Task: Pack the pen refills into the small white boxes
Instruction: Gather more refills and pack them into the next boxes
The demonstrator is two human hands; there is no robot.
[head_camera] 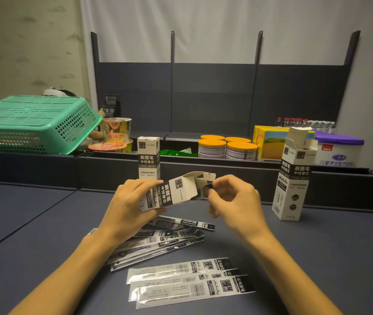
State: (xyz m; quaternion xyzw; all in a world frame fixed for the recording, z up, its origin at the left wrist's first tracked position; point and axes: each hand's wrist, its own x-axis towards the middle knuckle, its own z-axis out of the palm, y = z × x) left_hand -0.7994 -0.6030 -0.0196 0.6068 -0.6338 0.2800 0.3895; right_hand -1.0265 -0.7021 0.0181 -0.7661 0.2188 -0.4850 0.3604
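Gripping the small white box round its lower body, the left hand holds it on its side above the blue table, open end toward the right hand. Thumb and forefinger of the right hand pinch the dark end of a refill pack right at that open mouth, where the box's flaps stand splayed; how far the pack is inside cannot be told. Just below the held box, on the table, lies a fanned heap of refill packs, partly under the left wrist. Nearer the person than the held box, a second small pile of refill packs lies flat, apart from the heap. Behind the held box a closed box stands upright. Well to the right of the held box another box with its top flaps open stands upright on the table. Behind and left of the held box a green plastic basket rests upside down on the shelf edge; behind and right are tins with orange lids.
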